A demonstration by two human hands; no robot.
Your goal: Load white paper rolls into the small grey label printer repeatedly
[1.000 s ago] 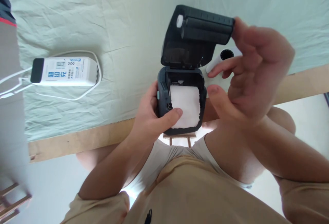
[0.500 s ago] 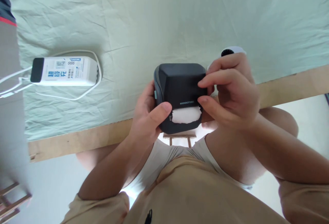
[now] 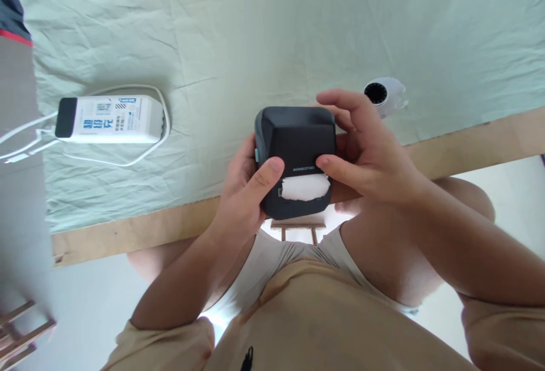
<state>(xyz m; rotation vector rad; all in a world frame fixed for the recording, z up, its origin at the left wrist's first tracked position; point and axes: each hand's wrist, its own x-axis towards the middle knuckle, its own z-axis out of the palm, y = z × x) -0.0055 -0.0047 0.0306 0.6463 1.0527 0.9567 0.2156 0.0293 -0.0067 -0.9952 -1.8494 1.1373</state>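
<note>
A dark label printer (image 3: 304,144) marked NIIMBOT is held over the table's front edge. White paper (image 3: 305,187) with a ragged edge shows at its slot. Wrapped around the printer's left side is my left hand (image 3: 244,189), its thumb on the front near the paper. My right hand (image 3: 370,152) grips the right side, thumb on the front face beside the lettering, with the index finger lifted off and the other fingers partly hidden behind. Beyond my right hand lies a white, flat piece with a round black part (image 3: 376,93).
To the left, a white power strip (image 3: 117,118) with a black end lies on the pale green cloth (image 3: 238,30), its white cable looped around it. The wooden table edge (image 3: 136,229) runs across in front of my lap. A wooden stool (image 3: 25,337) stands on the floor at lower left.
My right hand's fingers have moved from pinching near the printer's right front to reaching around its right side, uncovering more of the white piece. The printer has shifted slightly left.
</note>
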